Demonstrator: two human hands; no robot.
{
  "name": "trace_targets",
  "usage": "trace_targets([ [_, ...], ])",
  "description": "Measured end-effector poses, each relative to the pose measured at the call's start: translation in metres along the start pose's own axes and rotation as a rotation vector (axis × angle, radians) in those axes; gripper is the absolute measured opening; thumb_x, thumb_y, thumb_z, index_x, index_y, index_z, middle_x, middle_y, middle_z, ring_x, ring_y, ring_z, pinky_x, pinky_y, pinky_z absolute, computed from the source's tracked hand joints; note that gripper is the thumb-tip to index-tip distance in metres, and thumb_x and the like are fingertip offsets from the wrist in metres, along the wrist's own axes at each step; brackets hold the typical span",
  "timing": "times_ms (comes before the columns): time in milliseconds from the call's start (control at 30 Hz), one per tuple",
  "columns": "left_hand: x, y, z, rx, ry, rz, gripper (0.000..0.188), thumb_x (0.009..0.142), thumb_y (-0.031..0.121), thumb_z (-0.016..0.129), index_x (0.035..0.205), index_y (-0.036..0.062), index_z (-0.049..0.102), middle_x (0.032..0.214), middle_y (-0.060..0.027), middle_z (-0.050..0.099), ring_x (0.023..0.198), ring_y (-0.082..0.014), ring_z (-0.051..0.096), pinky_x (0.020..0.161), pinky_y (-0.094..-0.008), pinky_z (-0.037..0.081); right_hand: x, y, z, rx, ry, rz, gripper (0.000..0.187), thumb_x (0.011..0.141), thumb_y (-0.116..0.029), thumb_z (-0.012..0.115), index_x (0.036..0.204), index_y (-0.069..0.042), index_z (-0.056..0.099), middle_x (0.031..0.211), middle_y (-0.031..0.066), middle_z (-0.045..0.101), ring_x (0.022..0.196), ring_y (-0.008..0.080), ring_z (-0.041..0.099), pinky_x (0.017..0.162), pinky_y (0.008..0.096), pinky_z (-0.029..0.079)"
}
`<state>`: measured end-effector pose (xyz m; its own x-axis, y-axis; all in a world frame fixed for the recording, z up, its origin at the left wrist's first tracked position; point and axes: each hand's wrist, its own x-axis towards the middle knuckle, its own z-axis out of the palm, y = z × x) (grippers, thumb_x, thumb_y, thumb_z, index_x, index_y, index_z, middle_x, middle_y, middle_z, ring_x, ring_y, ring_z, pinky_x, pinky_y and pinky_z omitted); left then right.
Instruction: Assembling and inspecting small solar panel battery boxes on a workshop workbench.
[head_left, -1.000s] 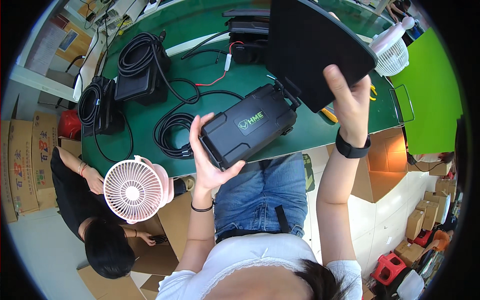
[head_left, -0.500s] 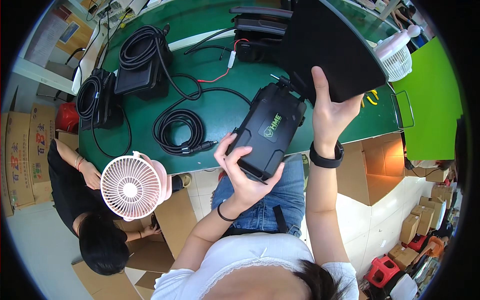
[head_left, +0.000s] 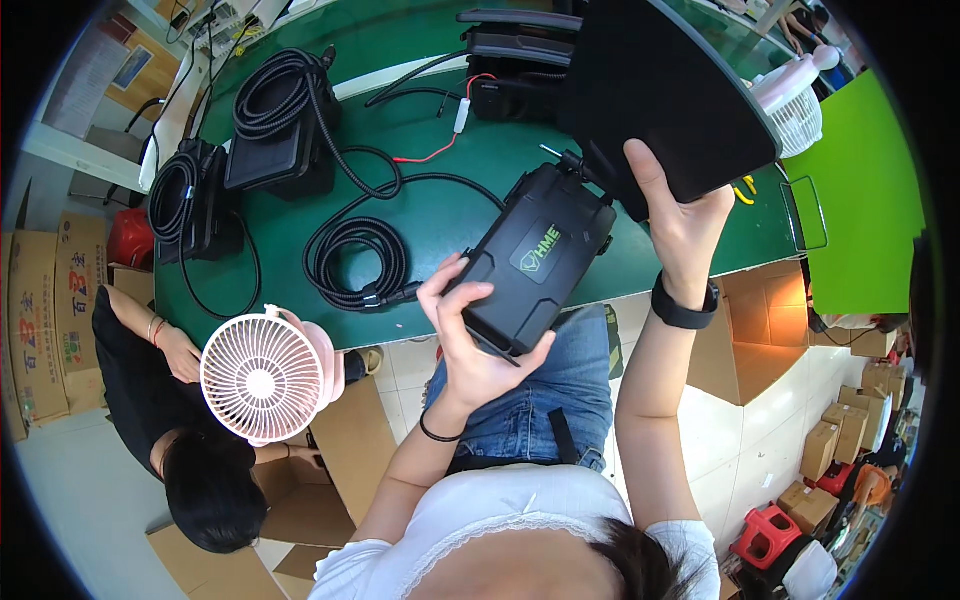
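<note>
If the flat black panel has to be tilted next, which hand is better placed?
Right, most likely: the right hand grips the flat black panel by its near edge. The left hand is busy holding the near end of the black box, away from the panel.

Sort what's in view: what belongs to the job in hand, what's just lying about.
In the job:
- black box, gripped by the left hand
- black panel, gripped by the right hand

Apparently just lying about:
- pink fan
- white fan
- red stool
</note>
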<state>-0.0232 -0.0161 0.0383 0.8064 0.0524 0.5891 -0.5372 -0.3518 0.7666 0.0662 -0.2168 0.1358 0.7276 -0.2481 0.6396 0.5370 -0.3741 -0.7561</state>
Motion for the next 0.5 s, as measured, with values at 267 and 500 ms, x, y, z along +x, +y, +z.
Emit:
trace_targets([
  [267, 0.022, -0.055, -0.046, -0.43, -0.308, -0.035, 0.134, 0.054, 0.025, 0.095, 0.155, 0.0055, 0.009, 0.137, -0.0213, 0.042, 0.132, -0.0398, 0.043, 0.111, -0.0504, 0.035, 0.038, 0.049, -0.05, 0.529, -0.619, 0.205, 0.072, 0.067, -0.013, 0.093, 0.126, 0.001, 0.055, 0.114, 0.0075, 0.064, 0.104, 0.0164, 0.061, 0.091, 0.0313, 0.051],
  [500, 0.024, -0.063, -0.06, -0.345, -0.392, -0.142, 0.146, 0.054, 0.026, 0.094, 0.158, 0.006, -0.005, 0.137, -0.021, 0.041, 0.127, -0.0341, 0.047, 0.107, -0.0443, 0.038, 0.07, 0.06, 0.001, 0.753, -0.952, 0.151, 0.093, 0.069, -0.048, 0.09, 0.137, 0.003, 0.051, 0.127, 0.0089, 0.061, 0.114, 0.0158, 0.056, 0.098, 0.0305, 0.047],
])
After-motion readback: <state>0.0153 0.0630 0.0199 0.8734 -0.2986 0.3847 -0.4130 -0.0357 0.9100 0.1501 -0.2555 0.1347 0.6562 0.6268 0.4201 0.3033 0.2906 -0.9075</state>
